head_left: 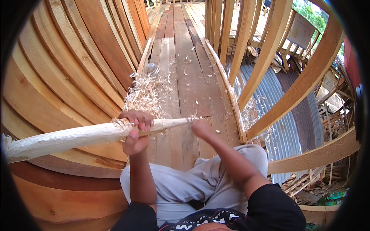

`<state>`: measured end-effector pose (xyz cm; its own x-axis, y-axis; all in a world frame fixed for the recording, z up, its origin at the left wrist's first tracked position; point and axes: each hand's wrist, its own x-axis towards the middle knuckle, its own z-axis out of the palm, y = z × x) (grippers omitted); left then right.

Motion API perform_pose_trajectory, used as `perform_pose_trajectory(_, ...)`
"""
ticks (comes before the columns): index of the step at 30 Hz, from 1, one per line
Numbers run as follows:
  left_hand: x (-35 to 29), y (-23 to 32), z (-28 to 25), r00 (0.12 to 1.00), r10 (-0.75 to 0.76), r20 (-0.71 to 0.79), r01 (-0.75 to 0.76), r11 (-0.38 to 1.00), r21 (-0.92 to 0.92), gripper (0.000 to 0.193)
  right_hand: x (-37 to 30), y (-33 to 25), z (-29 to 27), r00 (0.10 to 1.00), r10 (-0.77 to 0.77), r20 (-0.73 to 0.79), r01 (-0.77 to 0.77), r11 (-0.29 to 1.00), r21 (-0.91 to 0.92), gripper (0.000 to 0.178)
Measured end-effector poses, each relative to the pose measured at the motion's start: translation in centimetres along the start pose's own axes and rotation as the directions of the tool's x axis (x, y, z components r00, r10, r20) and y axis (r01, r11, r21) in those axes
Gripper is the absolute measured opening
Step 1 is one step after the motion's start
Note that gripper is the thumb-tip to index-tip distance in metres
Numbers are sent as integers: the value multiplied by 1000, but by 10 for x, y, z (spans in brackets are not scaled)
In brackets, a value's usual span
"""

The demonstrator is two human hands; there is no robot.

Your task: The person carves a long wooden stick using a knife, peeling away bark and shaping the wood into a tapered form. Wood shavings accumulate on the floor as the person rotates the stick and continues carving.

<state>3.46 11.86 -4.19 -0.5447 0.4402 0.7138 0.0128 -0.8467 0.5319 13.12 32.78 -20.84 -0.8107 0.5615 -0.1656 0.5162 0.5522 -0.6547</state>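
Note:
A long pale wooden pole (69, 139), stripped of bark and roughly whittled, lies crosswise in front of me from the far left toward the middle. My left hand (135, 131) is closed round it, thumb on the near side and fingers over the top. Beyond that hand the pole narrows to a thin tip. At this tip my right hand (201, 129) is closed, its back toward me; what its fingers hold is hidden. Small curled shavings cling near the tip and beside my left hand.
Wood shavings (144, 94) are heaped on the plank floor (192, 77) by the left wall of upright boards (84, 42). A small rounded grey object (152, 67) sits beside them. On the right stand wooden posts (266, 54), with corrugated metal sheet (275, 115) below.

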Motion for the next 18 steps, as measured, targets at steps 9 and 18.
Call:
perform_pose_trajectory(9, -6, 2, -10, 995, 11, -104, -6, 999, 48, 22, -8, -3, 11, 998, 37, 43, -32, 992, -123, 38)
perform_pose_trajectory(18, -4, 1, -16, 1000, 0, -22, 2, 999, 53, 22, 12, 20, 26, 995, 53, 85, -31, 969, -243, 44)
